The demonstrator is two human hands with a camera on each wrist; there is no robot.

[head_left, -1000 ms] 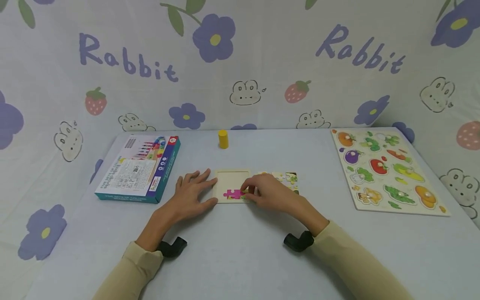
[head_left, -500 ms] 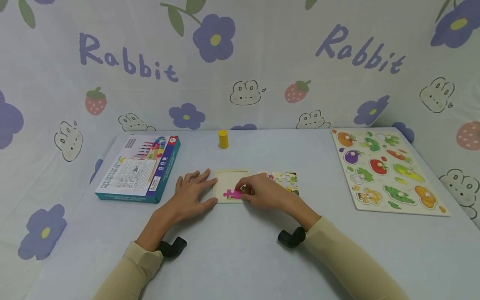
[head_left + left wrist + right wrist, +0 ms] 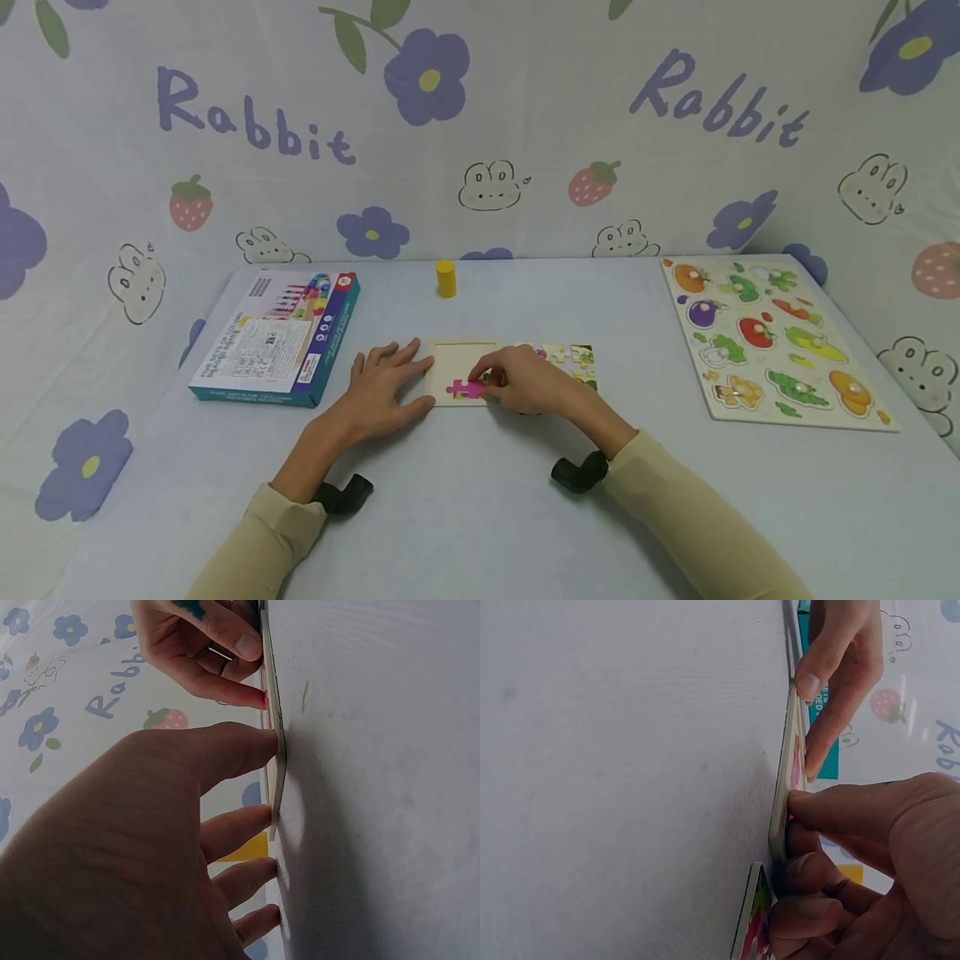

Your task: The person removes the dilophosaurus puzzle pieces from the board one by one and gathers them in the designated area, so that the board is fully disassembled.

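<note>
"Rabbit" printed twice in purple on backdrop cloth (image 3: 525,125), upper left and upper right. Print on teal box (image 3: 277,337) too small to read.

A teal box (image 3: 279,338) with a printed label lies flat on the left of the grey table (image 3: 465,517), and a small yellow cylinder (image 3: 446,278) stands upright near the table's far edge. On the right lies a wooden board (image 3: 776,342) with knobbed vegetable pieces set into it, well apart from the box. Behind the table hangs a pale cloth (image 3: 525,125) printed with purple flowers, strawberries, rabbits and the word "Rabbit".
</note>
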